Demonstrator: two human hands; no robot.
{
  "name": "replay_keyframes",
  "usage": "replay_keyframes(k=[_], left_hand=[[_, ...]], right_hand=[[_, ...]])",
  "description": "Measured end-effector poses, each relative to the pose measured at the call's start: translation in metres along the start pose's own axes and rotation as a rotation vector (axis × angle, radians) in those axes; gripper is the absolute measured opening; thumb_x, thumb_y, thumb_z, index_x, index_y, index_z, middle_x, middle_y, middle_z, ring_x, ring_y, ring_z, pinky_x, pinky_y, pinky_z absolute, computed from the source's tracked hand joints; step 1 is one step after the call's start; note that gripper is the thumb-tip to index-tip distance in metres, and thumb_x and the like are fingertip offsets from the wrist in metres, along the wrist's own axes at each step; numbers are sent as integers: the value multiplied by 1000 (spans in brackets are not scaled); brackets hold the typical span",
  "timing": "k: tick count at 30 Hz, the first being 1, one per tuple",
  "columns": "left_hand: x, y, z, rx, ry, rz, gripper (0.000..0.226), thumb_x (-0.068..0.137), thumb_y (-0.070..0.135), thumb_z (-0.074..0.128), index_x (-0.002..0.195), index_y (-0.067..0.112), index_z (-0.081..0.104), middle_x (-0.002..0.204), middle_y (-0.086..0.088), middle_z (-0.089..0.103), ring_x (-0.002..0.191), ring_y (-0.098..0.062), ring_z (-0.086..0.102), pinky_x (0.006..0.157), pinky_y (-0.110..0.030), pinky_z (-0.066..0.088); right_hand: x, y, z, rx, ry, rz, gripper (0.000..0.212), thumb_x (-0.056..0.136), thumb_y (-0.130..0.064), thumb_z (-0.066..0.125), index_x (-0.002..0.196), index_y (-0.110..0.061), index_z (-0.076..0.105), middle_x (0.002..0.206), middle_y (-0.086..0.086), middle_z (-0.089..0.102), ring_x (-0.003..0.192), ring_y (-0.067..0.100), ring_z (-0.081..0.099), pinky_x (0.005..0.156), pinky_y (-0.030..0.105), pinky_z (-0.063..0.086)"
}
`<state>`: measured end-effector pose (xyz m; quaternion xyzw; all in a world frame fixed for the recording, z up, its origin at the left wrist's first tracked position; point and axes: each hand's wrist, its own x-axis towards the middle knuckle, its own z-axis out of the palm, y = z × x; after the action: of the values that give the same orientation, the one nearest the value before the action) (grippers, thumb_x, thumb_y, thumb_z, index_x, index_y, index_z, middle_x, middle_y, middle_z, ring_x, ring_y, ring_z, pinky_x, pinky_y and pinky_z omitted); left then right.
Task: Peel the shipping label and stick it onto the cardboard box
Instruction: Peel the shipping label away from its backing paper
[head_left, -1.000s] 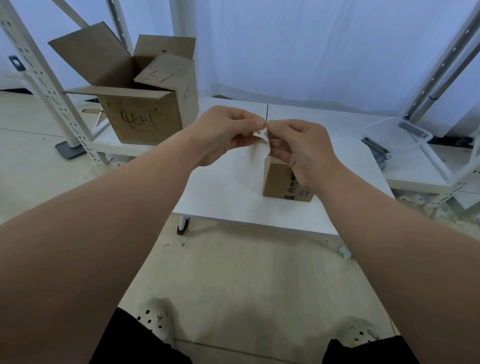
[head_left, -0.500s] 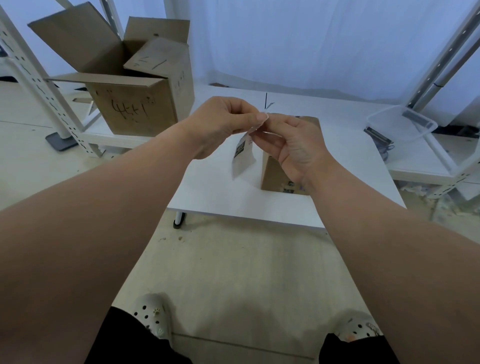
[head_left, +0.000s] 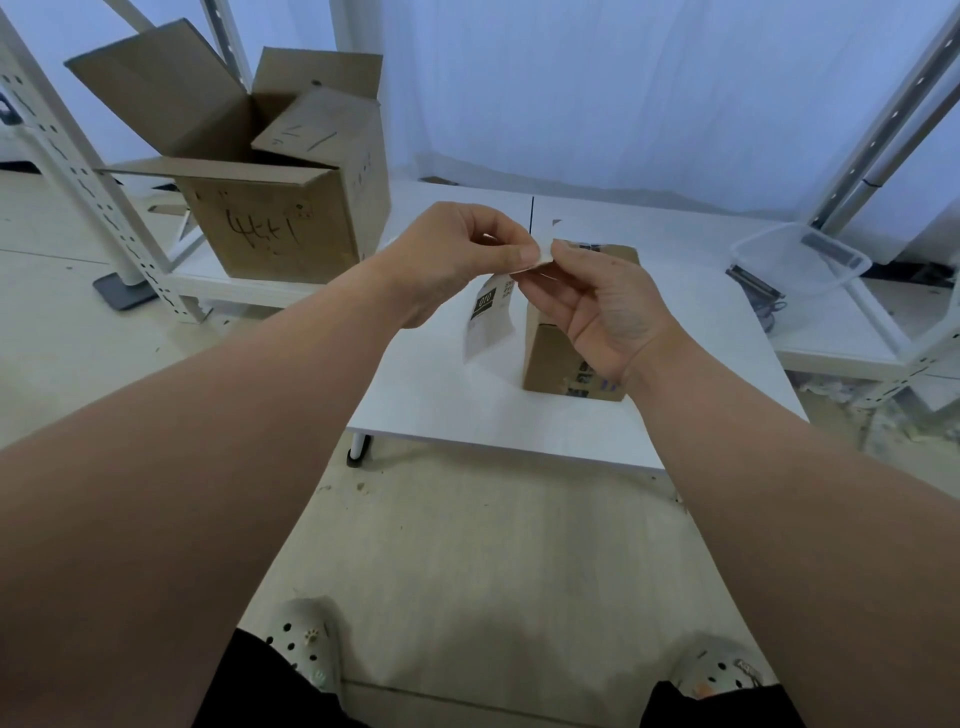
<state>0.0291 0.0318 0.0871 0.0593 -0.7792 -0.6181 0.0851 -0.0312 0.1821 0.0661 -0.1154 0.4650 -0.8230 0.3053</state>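
Observation:
A white shipping label (head_left: 491, 317) with black print hangs in the air above the white table (head_left: 457, 410). My left hand (head_left: 457, 254) pinches its top edge between thumb and fingers. My right hand (head_left: 597, 306) pinches the same top edge from the other side, fingertips almost touching the left ones. A small closed cardboard box (head_left: 550, 358) stands on the table just behind and below my right hand, which hides much of it. The label's lower part dangles free beside the box's left face.
A large open cardboard box (head_left: 280, 228) with handwriting sits on a low white shelf at the left. A clear plastic tray (head_left: 800, 260) lies at the right. White metal rack posts (head_left: 62, 161) flank both sides. My feet in pale clogs (head_left: 306, 644) stand on the floor.
The label, bunched between my fingertips a second ago, has come open and hangs down to the left of the small box. My hands have stayed close together at the same height.

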Motion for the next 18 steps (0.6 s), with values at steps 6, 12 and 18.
replay_keyframes(k=[6, 12, 18], left_hand=[[-2, 3, 1, 96, 46, 69, 9, 78, 17, 76, 83, 14, 69, 82, 0, 68, 77, -6, 63, 84, -21, 50], [-1, 6, 5, 308, 145, 205, 18, 78, 28, 75, 91, 16, 69, 87, 15, 64, 83, -2, 57, 70, -4, 41], [1, 8, 6, 425, 180, 278, 17, 80, 29, 73, 92, 17, 68, 90, 14, 61, 78, 0, 56, 68, -3, 41]], right_hand=[[-1, -3, -2, 48, -48, -4, 15, 93, 1, 52, 89, 4, 66, 83, 11, 74, 80, 20, 73, 75, 29, 60], [0, -6, -2, 84, -93, -6, 21, 93, -1, 53, 108, 12, 60, 100, 18, 71, 94, 22, 71, 82, 27, 58], [0, -13, -2, 16, -96, -1, 14, 94, -1, 52, 94, 3, 66, 94, 14, 73, 92, 22, 71, 89, 30, 56]])
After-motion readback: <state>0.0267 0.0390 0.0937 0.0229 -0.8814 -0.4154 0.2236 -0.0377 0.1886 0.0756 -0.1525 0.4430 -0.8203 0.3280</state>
